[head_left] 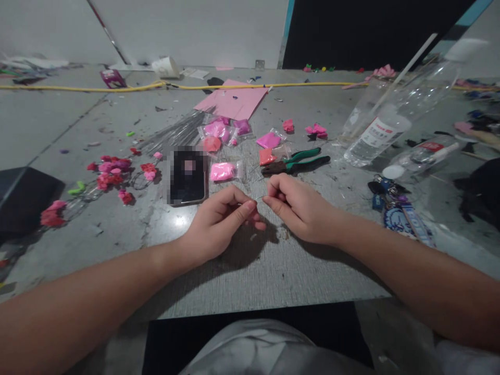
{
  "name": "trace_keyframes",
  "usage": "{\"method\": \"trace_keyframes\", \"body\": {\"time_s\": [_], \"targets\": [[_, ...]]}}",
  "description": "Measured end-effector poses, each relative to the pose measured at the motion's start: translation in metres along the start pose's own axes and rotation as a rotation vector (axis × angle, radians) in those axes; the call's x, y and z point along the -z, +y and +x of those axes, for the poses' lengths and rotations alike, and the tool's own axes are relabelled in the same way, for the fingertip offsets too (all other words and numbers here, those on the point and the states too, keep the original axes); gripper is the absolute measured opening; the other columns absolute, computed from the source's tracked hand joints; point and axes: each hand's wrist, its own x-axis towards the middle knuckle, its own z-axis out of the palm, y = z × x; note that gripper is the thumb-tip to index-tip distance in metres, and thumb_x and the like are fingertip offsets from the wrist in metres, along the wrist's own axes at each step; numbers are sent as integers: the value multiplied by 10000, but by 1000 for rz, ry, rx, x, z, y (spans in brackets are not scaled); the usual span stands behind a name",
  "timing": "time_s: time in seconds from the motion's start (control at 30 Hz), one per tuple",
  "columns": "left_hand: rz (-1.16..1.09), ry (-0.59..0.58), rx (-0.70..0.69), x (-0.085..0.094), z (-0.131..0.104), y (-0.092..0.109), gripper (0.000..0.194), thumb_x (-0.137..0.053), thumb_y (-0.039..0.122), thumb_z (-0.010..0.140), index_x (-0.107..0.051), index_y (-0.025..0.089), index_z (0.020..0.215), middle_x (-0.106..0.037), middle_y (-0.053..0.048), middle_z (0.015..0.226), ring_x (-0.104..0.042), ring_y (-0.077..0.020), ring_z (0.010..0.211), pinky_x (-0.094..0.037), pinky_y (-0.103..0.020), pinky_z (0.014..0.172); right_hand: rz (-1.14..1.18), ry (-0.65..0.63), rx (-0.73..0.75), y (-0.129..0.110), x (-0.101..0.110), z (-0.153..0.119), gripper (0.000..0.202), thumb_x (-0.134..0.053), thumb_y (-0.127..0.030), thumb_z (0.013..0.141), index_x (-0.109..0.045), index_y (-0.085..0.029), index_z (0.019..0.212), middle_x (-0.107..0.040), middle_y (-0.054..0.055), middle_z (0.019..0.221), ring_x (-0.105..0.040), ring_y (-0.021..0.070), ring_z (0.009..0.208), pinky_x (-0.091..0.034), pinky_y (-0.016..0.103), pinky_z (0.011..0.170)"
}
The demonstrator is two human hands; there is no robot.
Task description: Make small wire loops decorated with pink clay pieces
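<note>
Above the near part of the grey table, my left hand (222, 221) and my right hand (302, 208) face each other, thumbs and fingertips pinched. A short stretch of thin wire (260, 198) shows between the two pinches; the rest of it is hard to make out. Just beyond my right hand lie pliers with green handles (300, 160), beside a small bag of orange-red clay (267, 156). A bag of bright pink clay (222, 172) rests beyond my left hand, right of a phone (187, 175) that is partly pixelated.
More clay bags (219, 130), a bundle of thin wires (175, 130) and pink paper (236, 99) lie farther back. Red and pink clay flowers (111, 172) are at left. Clear bottles (378, 135) and a keychain bunch (398, 208) sit at right. A yellow cable (136, 88) crosses behind.
</note>
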Motion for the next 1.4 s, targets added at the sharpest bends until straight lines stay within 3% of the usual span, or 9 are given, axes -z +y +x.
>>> {"method": "trace_keyframes", "body": {"time_s": [0.3, 0.47, 0.67, 0.8, 0.93, 1.03, 1.17, 1.27, 1.4], "targets": [[-426, 48, 158, 2, 8, -5, 189, -848, 313, 929, -736, 181, 852, -798, -11, 889, -815, -159, 875, -654, -272, 873, 41, 217, -43, 0, -5, -2, 118, -590, -314, 1069, -599, -199, 1098, -642, 31, 920, -609, 173, 812, -473, 325, 726], [-523, 58, 289, 3, 13, -4, 171, -861, 276, 897, -762, 171, 805, -789, -44, 866, -787, -176, 923, -666, -349, 957, 232, 96, -148, 10, -9, 2, 225, -554, -350, 1083, -637, -195, 942, -680, 10, 836, -604, 154, 760, -463, 307, 695], [-435, 9, 354, 5, 12, -3, 206, -848, 264, 879, -742, 182, 721, -765, -62, 923, -763, -197, 938, -663, -397, 974, 392, 151, -286, 9, -8, 5, 277, -668, -441, 1023, -661, -200, 887, -635, -4, 791, -559, 143, 716, -430, 293, 627], [-397, -21, 350, 7, 12, -4, 174, -883, 317, 859, -764, 200, 810, -768, -67, 912, -770, -210, 898, -669, -426, 951, 579, 136, -408, 8, -10, 5, 391, -737, -587, 962, -647, -213, 890, -531, -44, 664, -470, 119, 584, -367, 275, 524], [-462, 1, 342, 7, 12, -3, 221, -925, 264, 824, -791, 222, 995, -763, -20, 865, -774, -163, 861, -673, -333, 895, 719, 87, -464, 11, -14, 4, 448, -706, -649, 968, -662, -204, 966, -541, -45, 700, -477, 102, 553, -368, 258, 493], [-500, 27, 335, 6, 13, -1, 226, -941, 217, 797, -776, 208, 951, -765, -9, 901, -788, -153, 882, -672, -279, 867, 616, 139, -394, 14, -17, 1, 425, -702, -621, 986, -659, -210, 1083, -609, -18, 808, -561, 121, 635, -440, 271, 547], [-542, 67, 330, 7, 14, 0, 246, -947, 165, 772, -749, 202, 913, -765, 5, 899, -799, -151, 908, -678, -278, 906, 206, 320, -152, 15, -16, -2, 300, -759, -481, 985, -631, -233, 1095, -661, 28, 971, -629, 168, 840, -497, 298, 668], [-565, 69, 299, 7, 15, -1, 258, -961, 175, 759, -757, 201, 914, -760, 14, 871, -789, -133, 876, -682, -272, 911, 24, 278, 32, 15, -12, -1, 214, -701, -433, 1029, -642, -233, 980, -664, 32, 937, -613, 179, 828, -505, 330, 721], [-533, 94, 269, 7, 15, -2, 239, -969, 215, 766, -779, 205, 912, -765, 12, 867, -780, -120, 851, -676, -251, 899, 19, 146, 160, 20, -8, 1, 236, -725, -449, 1020, -688, -224, 963, -683, 25, 871, -638, 185, 818, -515, 345, 771]]}}
